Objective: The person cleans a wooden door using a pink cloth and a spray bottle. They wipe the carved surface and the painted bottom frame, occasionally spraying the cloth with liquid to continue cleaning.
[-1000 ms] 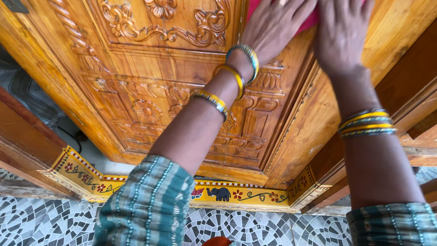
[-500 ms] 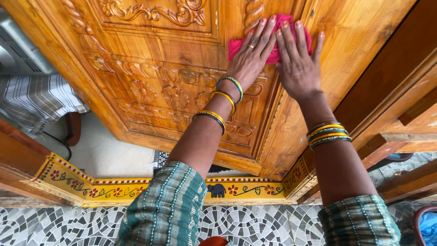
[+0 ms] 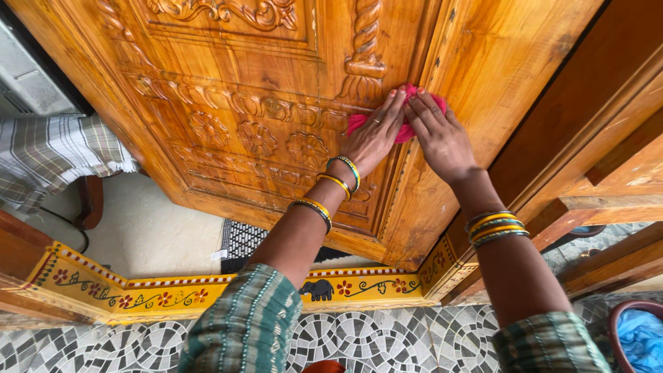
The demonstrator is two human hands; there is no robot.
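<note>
A pink cloth (image 3: pixel 400 124) is pressed flat against the carved door (image 3: pixel 262 103) under both open hands: left hand (image 3: pixel 373 138), right hand (image 3: pixel 438 138)

My left hand (image 3: pixel 373 138) and right hand (image 3: pixel 442 135) flat on the cloth (image 3: pixel 400 124), raised carving (image 3: pixel 364 48) blocking just above; smooth door plank (image 3: pixel 497 62) open to my right; door frame (image 3: pixel 587 124) hemming beyond it

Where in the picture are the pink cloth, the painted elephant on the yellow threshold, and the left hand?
pink cloth (image 3: pixel 356 123): head view, its left corner, bare beside the fingers.
painted elephant (image 3: pixel 318 289): head view, its body.
left hand (image 3: pixel 373 138): head view, back of hand.
</note>
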